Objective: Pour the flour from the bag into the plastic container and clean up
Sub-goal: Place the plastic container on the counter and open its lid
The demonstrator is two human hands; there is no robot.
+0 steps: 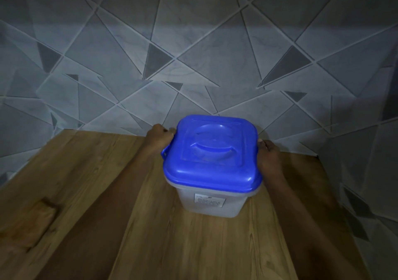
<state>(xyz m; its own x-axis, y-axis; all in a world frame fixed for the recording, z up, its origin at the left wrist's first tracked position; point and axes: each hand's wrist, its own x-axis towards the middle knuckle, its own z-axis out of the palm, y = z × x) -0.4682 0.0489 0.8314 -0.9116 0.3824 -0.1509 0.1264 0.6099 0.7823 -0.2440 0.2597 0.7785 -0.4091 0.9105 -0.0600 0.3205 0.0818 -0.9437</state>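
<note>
While its blue lid [212,152] sits closed on top, the translucent plastic container [210,200] stands upright on the wooden counter [129,226], near the tiled wall [193,53]. Left hand [160,136] grip is wrapped on the lid's left edge; right hand [268,152] grip is pressed to its right edge.

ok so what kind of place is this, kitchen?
Probably a home kitchen or pantry corner, though that's a guess. A wood-grain tabletop sits against a grey wall of geometric-pattern tiles, and both hands grip a translucent plastic storage container with a blue lid. No appliances or sink visible.
</note>
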